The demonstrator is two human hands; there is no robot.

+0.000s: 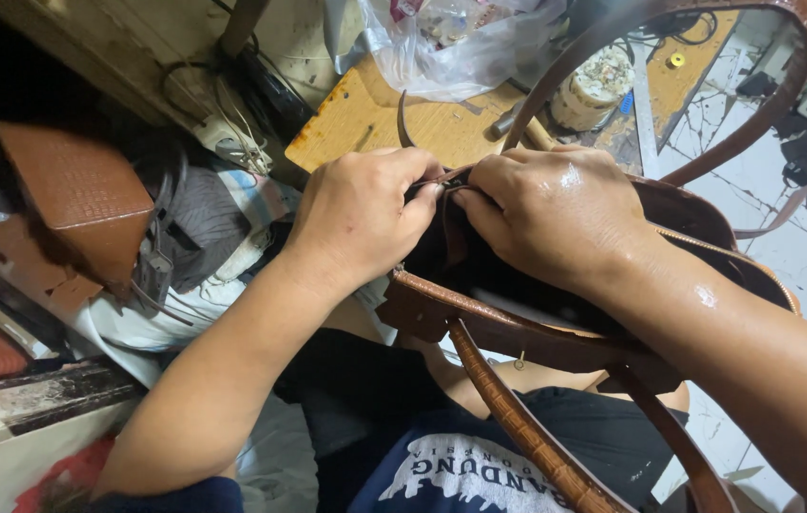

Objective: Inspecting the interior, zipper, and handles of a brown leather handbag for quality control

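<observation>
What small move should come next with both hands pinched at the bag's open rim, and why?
Probably ease the two pinches slightly apart to spread the rim. The left hand and right hand meet at one spot on the brown handbag, fingertips tucked into its dark lining, so the work point is hidden between them.

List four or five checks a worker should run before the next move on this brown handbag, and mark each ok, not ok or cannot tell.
1. Both hands on the bag: left hand and right hand pinch the rim of the brown handbag: ok.
2. Bag steadied on the lap: ok.
3. Near strap out of the hands' way: ok.
4. Zipper condition: cannot tell.
5. Fingertips visible at the pinch: not ok, tucked inside.
</observation>
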